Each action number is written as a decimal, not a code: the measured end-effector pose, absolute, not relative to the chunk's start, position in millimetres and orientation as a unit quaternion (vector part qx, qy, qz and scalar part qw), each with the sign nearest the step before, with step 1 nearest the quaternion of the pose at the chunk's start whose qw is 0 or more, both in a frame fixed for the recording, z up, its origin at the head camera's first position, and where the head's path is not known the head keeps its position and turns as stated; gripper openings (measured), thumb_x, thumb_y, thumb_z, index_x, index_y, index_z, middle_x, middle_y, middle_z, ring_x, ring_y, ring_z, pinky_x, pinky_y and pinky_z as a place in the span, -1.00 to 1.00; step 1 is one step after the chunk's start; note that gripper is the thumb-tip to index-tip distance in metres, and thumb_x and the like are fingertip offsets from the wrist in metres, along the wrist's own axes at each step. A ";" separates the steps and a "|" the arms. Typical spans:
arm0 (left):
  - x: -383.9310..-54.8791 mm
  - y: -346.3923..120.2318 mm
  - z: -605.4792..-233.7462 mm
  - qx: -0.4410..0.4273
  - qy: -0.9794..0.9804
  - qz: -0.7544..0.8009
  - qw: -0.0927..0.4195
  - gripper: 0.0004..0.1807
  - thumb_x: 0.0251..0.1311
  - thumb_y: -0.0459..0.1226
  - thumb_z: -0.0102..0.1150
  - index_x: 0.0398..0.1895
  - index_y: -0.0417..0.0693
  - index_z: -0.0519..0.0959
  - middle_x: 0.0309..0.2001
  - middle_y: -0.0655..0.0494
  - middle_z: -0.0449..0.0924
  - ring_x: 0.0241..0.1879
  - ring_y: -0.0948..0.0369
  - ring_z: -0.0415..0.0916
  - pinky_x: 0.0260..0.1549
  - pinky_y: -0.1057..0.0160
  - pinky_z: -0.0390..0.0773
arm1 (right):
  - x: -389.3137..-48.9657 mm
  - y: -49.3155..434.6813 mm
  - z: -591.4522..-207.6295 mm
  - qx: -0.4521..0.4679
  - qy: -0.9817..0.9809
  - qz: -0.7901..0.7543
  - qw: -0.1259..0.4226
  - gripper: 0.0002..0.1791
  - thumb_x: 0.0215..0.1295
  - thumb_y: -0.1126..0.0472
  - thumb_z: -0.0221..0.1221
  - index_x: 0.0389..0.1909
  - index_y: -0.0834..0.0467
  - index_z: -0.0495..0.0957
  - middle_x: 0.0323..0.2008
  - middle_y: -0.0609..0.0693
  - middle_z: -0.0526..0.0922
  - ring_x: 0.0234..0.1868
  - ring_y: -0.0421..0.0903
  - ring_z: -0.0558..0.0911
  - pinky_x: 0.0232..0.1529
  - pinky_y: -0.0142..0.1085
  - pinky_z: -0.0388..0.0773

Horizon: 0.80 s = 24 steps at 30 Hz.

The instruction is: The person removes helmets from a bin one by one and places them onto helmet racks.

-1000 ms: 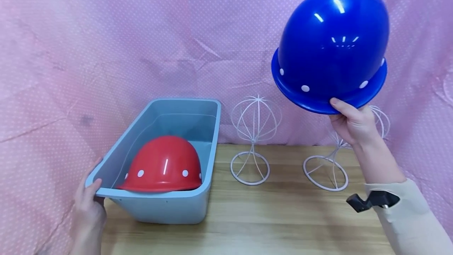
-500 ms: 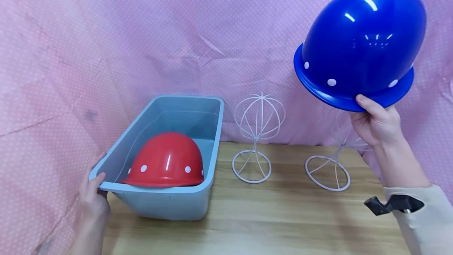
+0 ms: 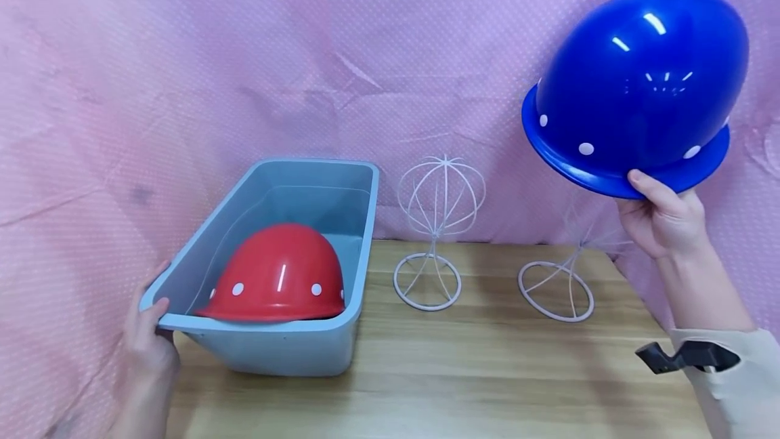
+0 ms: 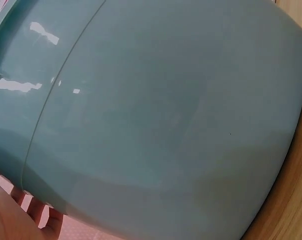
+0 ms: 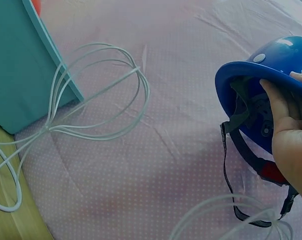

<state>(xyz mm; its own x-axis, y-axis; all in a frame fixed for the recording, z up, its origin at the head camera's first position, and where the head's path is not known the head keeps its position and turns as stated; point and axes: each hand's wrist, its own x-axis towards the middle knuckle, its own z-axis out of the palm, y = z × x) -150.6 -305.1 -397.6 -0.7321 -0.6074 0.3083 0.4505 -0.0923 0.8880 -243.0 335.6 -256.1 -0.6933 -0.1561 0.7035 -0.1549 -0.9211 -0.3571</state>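
Observation:
High on the right in the head view, my right hand [image 3: 667,219] grips the brim of a blue hard hat [image 3: 646,87], thumb on top and fingers underneath. The right wrist view shows the hat's inside, with a dark chin strap [image 5: 226,160] hanging down. At the lower left, my left hand [image 3: 149,341] holds the near corner of a grey-blue plastic bin [image 3: 359,283], thumb over the rim. A red hard hat [image 3: 280,273] sits in the near end of that bin, brim toward me. The left wrist view is mostly filled by the bin's outer wall [image 4: 166,115].
Two white wire stands rise from the wooden table [image 3: 439,371]. One wire stand [image 3: 435,222] is just right of the bin; the other wire stand [image 3: 557,290] is farther right, its top partly behind the blue hat and hand. A pink dotted cloth [image 3: 305,73] hangs behind.
My right hand has carried the blue hard hat to the right, with a slight dip at the end. My left hand keeps its hold on the bin corner.

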 end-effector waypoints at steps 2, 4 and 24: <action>-148.9 -306.2 -397.5 0.070 -0.568 -0.734 0.365 -0.39 0.38 -0.33 -0.26 0.44 -0.13 0.54 0.15 0.21 0.67 0.18 0.25 0.51 0.09 0.40 0.40 | -244.2 338.7 -258.7 -0.387 0.196 -0.901 -0.006 -0.48 0.44 0.71 -0.41 0.27 0.46 0.33 0.15 0.46 0.64 0.11 0.37 0.75 0.15 0.13 0.67; -147.8 -306.8 -397.4 0.073 -0.568 -0.732 0.368 -0.39 0.38 -0.32 -0.26 0.43 -0.11 0.55 0.18 0.21 0.66 0.19 0.25 0.51 0.08 0.44 0.42 | -244.6 342.3 -262.6 -0.380 0.188 -0.906 -0.014 -0.49 0.43 0.73 -0.39 0.24 0.47 0.35 0.14 0.45 0.65 0.11 0.35 0.75 0.15 0.11 0.68; -151.9 -306.9 -399.1 0.061 -0.578 -0.733 0.354 -0.38 0.36 -0.29 -0.23 0.44 -0.11 0.53 0.23 0.17 0.63 0.24 0.25 0.48 0.15 0.38 0.35 | -231.4 372.4 -301.2 -0.382 0.172 -0.908 -0.023 -0.48 0.45 0.70 -0.48 0.20 0.51 0.37 0.13 0.49 0.64 0.12 0.37 0.75 0.14 0.11 0.67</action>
<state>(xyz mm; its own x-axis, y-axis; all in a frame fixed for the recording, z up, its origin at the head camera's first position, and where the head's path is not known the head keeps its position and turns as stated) -151.9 -306.9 -399.1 -0.7417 -0.5899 0.3192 0.4479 -0.0814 0.8904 -231.4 372.4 -301.2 -0.7068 -0.0898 0.7017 -0.1739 -0.9394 -0.2953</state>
